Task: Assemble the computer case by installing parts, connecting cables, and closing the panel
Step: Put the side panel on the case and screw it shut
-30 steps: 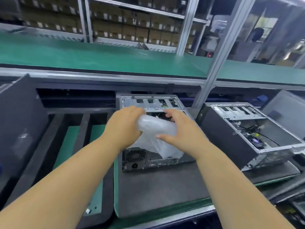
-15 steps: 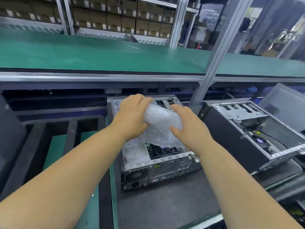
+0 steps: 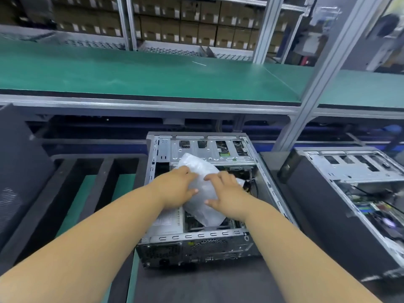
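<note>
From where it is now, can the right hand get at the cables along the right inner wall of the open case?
Probably yes. The right hand lies on the plastic bag inside the open computer case, and the cables show just past its fingers, nothing between. It would have to let go of the bag first.

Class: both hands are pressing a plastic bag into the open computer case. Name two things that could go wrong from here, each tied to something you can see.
1. The plastic bag lies over the boards and cables inside the open case; pressing with the left hand and right hand might dislodge a connector.
2. The case's bare metal edges sit close to both wrists and could snag the bag or scrape skin.
</note>
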`<state>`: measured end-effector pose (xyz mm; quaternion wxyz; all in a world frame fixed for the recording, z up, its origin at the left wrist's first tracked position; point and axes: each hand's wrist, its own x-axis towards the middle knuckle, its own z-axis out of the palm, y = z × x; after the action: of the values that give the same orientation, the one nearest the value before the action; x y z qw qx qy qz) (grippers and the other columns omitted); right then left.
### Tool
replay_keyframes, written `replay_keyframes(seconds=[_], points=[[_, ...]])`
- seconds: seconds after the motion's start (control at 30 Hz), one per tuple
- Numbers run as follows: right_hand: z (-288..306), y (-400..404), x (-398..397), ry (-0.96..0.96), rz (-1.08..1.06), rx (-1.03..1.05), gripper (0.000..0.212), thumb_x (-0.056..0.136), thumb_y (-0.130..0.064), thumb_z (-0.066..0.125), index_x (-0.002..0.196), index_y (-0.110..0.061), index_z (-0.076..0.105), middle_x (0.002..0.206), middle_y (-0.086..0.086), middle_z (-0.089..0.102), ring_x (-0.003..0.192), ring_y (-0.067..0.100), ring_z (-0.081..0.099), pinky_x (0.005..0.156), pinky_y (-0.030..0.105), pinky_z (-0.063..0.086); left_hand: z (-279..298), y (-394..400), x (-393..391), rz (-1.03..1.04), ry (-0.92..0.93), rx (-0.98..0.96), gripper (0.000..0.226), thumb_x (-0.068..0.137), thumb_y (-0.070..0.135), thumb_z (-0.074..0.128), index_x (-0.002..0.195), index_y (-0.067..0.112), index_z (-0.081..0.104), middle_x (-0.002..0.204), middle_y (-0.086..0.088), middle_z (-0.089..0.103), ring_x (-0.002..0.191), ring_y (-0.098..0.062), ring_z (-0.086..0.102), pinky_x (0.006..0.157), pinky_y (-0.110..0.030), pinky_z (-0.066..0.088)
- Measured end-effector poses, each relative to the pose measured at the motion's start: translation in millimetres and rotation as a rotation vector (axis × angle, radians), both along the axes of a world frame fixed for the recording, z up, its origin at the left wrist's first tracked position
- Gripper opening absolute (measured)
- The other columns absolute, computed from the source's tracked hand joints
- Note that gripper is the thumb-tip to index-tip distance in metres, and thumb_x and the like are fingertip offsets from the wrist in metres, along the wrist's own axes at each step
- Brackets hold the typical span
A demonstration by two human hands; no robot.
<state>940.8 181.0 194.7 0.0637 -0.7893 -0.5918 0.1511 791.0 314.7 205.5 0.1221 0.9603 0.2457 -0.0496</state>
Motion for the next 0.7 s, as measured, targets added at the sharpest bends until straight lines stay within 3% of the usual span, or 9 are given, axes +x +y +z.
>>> replay_keyframes(seconds=[0.1,0.2,0.3,0.37,0.47,0.57,0.7], points=[[-2.4,5.1,4.2,0.058,0.097,-0.137,0.084,0.095,-0.036,0.06,0.158,-0.034,0.005,0.154,0.005,0.013,0.141,0.026,0.024,0.108,0.041,0.038,-3.0,-1.2,4.5,0.07,0.016,-0.043,0.063,0.098,0.049,0.044,0.154,0.033,0.02,0.149,-0.001,0.04,0.13,-0.025,0.046,0.104,-0.039,0.04],[-2.8,15.1,7.9,-0.001,0.185,-0.242,0.089,0.095,-0.024,0.059,0.159,-0.036,-0.002,0.164,0.001,-0.002,0.146,0.03,0.02,0.11,0.041,0.038,-3.3,0.0,10.2,0.055,0.154,0.088,0.053,0.097,0.052,0.042,0.145,0.031,0.039,0.14,-0.006,0.043,0.126,-0.028,0.042,0.104,-0.04,0.035],[-6.5,28.4,8.4,-0.064,0.262,-0.325,0.085,0.096,-0.016,0.055,0.159,-0.036,0.001,0.167,-0.005,-0.011,0.148,0.034,0.02,0.112,0.041,0.036,-6.3,1.5,17.3,0.072,0.306,0.141,0.054,0.096,0.056,0.041,0.139,0.026,0.05,0.145,-0.01,0.032,0.134,-0.03,0.027,0.112,-0.042,0.026],[-10.7,37.3,8.2,-0.091,0.282,-0.334,0.086,0.095,-0.011,0.054,0.16,-0.035,0.001,0.168,-0.005,-0.01,0.147,0.035,0.024,0.114,0.042,0.034,-7.5,3.3,22.2,0.107,0.342,0.073,0.059,0.096,0.056,0.041,0.142,0.02,0.047,0.151,-0.009,0.028,0.137,-0.03,0.029,0.112,-0.043,0.03],[-17.1,46.8,8.5,-0.094,0.286,-0.324,0.091,0.093,-0.006,0.055,0.16,-0.034,0.0,0.168,-0.004,-0.006,0.145,0.034,0.029,0.117,0.044,0.031,-5.4,8.0,25.8,0.181,0.3,0.015,0.058,0.096,0.055,0.041,0.14,0.018,0.048,0.145,-0.009,0.041,0.127,-0.031,0.046,0.105,-0.044,0.04],[-18.4,50.3,10.7,-0.086,0.269,-0.284,0.092,0.091,-0.014,0.06,0.16,-0.031,0.002,0.168,-0.001,0.002,0.144,0.033,0.032,0.12,0.046,0.025,-2.4,9.9,19.2,0.235,0.184,0.015,0.055,0.095,0.053,0.044,0.14,0.021,0.048,0.141,-0.006,0.046,0.127,-0.028,0.046,0.104,-0.042,0.04],[-3.8,48.3,11.8,-0.021,0.229,-0.144,0.076,0.089,-0.03,0.061,0.157,-0.024,0.027,0.16,0.004,0.029,0.136,0.026,0.044,0.111,0.038,0.038,3.9,4.0,0.8,0.296,-0.022,0.015,0.045,0.095,0.05,0.049,0.134,0.028,0.054,0.138,0.003,0.052,0.124,-0.02,0.05,0.1,-0.035,0.042]])
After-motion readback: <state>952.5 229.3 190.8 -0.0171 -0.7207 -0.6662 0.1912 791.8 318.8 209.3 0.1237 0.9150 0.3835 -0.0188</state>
